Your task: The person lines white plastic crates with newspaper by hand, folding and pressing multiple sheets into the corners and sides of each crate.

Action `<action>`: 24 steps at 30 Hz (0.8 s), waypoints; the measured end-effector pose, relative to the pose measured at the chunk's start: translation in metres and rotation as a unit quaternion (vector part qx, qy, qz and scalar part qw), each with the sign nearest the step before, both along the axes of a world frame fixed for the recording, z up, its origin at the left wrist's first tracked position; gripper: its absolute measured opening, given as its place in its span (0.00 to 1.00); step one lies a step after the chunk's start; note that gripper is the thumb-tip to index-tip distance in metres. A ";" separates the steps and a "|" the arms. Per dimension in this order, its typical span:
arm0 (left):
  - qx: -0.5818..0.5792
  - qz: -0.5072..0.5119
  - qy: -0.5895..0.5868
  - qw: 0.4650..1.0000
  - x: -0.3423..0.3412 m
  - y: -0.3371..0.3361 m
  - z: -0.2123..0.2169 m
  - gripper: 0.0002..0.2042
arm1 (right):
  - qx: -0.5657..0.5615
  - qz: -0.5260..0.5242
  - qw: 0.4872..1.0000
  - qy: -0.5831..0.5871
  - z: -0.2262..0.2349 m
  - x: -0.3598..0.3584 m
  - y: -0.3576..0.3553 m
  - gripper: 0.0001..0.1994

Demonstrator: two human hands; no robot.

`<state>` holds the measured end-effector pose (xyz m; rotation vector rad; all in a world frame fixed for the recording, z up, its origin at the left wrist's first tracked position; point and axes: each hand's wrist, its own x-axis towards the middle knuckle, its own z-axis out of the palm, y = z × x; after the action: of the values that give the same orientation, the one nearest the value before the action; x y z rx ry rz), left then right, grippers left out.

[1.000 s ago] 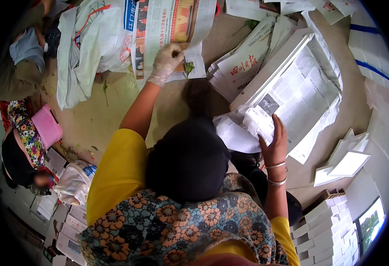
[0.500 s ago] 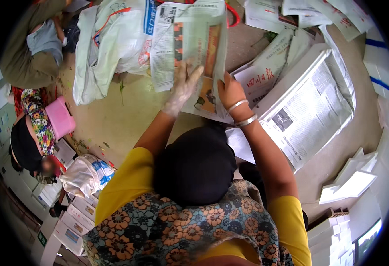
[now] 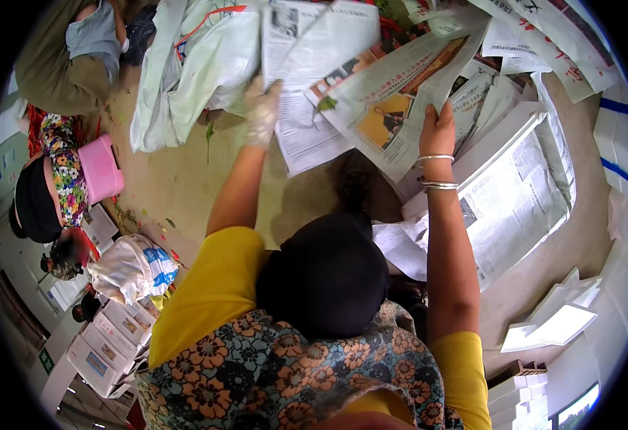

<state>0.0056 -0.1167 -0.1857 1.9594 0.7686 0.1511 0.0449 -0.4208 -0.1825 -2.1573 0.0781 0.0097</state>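
My left hand, in a thin whitish glove, is closed at the left edge of a printed newspaper sheet; its fingers are slightly blurred. My bare right hand, with silvery bangles at the wrist, grips the right side of another newspaper with colour pictures. That one slants across the first sheet, partly covering it. A small green leaf lies on the papers between my hands. Beside my right forearm stands a white box with newspaper over it.
A big white woven sack lies at the upper left. More newspapers spread at the upper right. At the left another person bends beside a pink stool; a second person is farther up. White foam pieces rest at the right.
My hands have moved apart, the left to the left and the right to the right. The colour-picture newspaper has swung right with my right hand, uncovering more of the sheet at my left hand.
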 end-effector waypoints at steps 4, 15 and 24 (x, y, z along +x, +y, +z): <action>-0.090 0.066 -0.188 0.976 -0.030 0.010 0.126 0.15 | -0.128 0.122 0.943 0.283 -0.011 -0.002 0.013 0.23; 0.117 -0.061 -0.259 0.957 -0.085 -0.057 0.241 0.13 | 0.141 0.266 0.945 -0.131 0.307 -0.064 0.097 0.38; -0.016 -0.232 -0.341 0.911 -0.089 -0.090 0.276 0.35 | 0.060 0.120 0.959 -0.251 0.309 -0.077 0.099 0.09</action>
<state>-0.0830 -0.2070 0.0907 1.8208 -0.1535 0.4965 -0.0317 -0.3222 0.1265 -1.9744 -0.4664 -0.3817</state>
